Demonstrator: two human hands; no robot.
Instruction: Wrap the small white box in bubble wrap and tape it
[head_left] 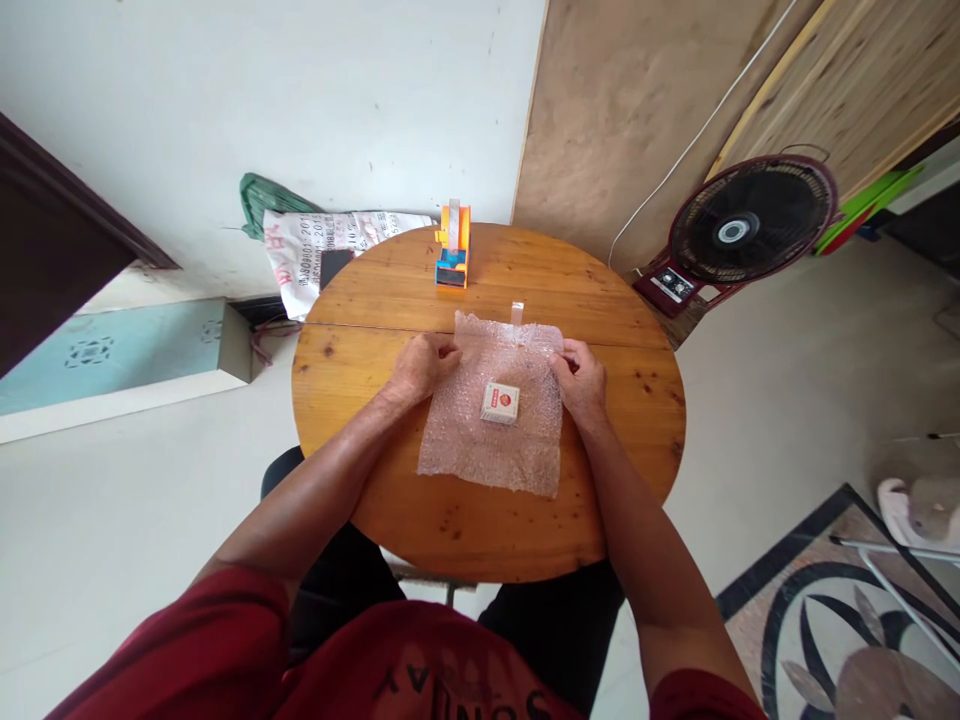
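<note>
A sheet of bubble wrap [487, 450] lies spread on the round wooden table [352, 400]. On its middle rests a small white box [499, 402] with a red label. My left hand [423, 366] is closed at the sheet's upper left edge, fingers pinching it. At the upper right edge my right hand [580, 376] pinches the wrap between thumb and fingers. A short strip of clear tape [517, 313] sticks out past the sheet's far edge, between the two hands.
An orange and blue tape dispenser [453, 245] stands near the table's far edge. Behind the table at left lies a white printed sack [300, 250] with a green bag [262, 200]. A black fan [739, 232] stands beyond the table on the right.
</note>
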